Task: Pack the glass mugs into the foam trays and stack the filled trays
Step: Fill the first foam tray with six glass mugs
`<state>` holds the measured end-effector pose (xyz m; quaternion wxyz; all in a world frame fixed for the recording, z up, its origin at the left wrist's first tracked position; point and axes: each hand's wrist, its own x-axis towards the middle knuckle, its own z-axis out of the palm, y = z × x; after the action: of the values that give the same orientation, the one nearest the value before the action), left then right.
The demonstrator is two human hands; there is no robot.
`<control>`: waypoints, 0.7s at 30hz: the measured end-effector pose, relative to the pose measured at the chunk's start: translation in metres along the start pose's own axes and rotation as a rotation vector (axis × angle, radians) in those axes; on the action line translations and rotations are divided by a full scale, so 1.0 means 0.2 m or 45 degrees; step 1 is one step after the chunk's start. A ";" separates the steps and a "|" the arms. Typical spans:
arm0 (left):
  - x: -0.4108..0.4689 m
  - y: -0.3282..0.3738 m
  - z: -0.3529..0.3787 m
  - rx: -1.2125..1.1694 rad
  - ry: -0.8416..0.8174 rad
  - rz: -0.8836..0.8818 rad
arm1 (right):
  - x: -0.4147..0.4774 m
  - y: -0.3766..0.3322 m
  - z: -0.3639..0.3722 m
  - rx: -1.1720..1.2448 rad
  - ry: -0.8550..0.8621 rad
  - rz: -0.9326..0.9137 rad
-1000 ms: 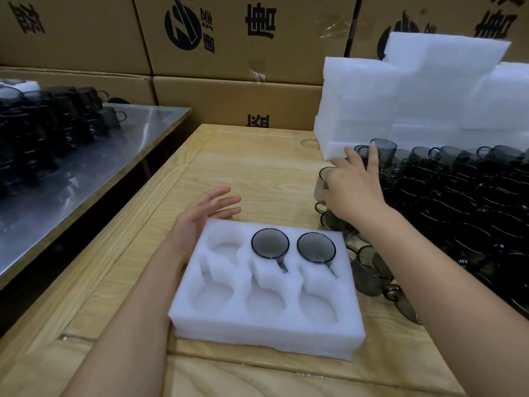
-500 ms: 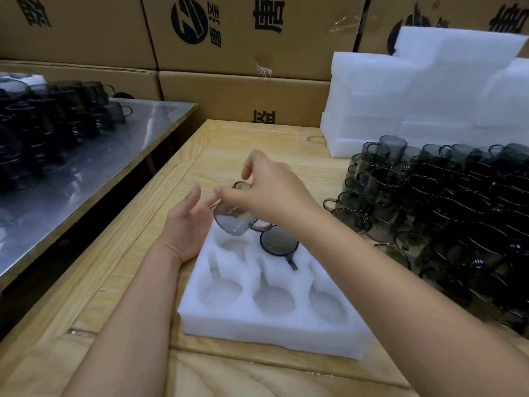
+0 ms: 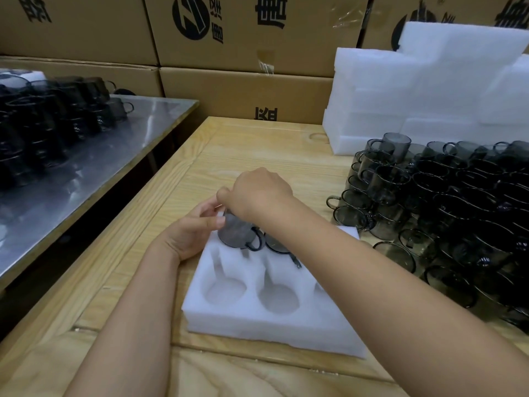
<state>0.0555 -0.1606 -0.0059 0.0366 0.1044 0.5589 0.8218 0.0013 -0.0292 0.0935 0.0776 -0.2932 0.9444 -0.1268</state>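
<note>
A white foam tray (image 3: 266, 325) with round pockets lies on the wooden table in front of me. My right hand (image 3: 257, 193) grips a smoky glass mug (image 3: 236, 233) from above, over the tray's back left pocket. My left hand (image 3: 191, 227) touches the mug's left side with its fingertips at the tray's back left corner. Another mug (image 3: 276, 245) sits in the back middle pocket, partly behind my right forearm. The two front pockets in view hold nothing.
A crowd of loose smoky mugs (image 3: 446, 202) covers the table's right side. White foam trays (image 3: 423, 87) are piled at the back right. A steel table (image 3: 94, 164) on the left holds more mugs (image 3: 48, 118). Cardboard boxes (image 3: 243, 84) line the back.
My right hand took a mug from the pile on the right, carried it left and has lowered it to the back left pocket. My left hand has closed in against the mug.
</note>
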 end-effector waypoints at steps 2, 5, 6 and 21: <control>0.00 0.01 0.00 0.013 -0.037 -0.013 | 0.00 0.02 0.01 0.014 -0.015 -0.017; -0.01 0.01 -0.01 0.008 -0.071 -0.062 | -0.02 0.04 0.05 0.022 0.026 -0.018; -0.01 0.02 -0.01 0.006 -0.083 -0.080 | -0.03 0.04 0.06 -0.007 0.061 -0.012; -0.02 0.21 0.33 0.999 0.553 0.464 | -0.11 0.05 0.14 0.024 0.000 -0.574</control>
<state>0.0754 -0.1169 0.0551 -0.2675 0.0326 0.7941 0.5447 0.0205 -0.0148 0.0652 0.0501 -0.4960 0.8538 -0.1497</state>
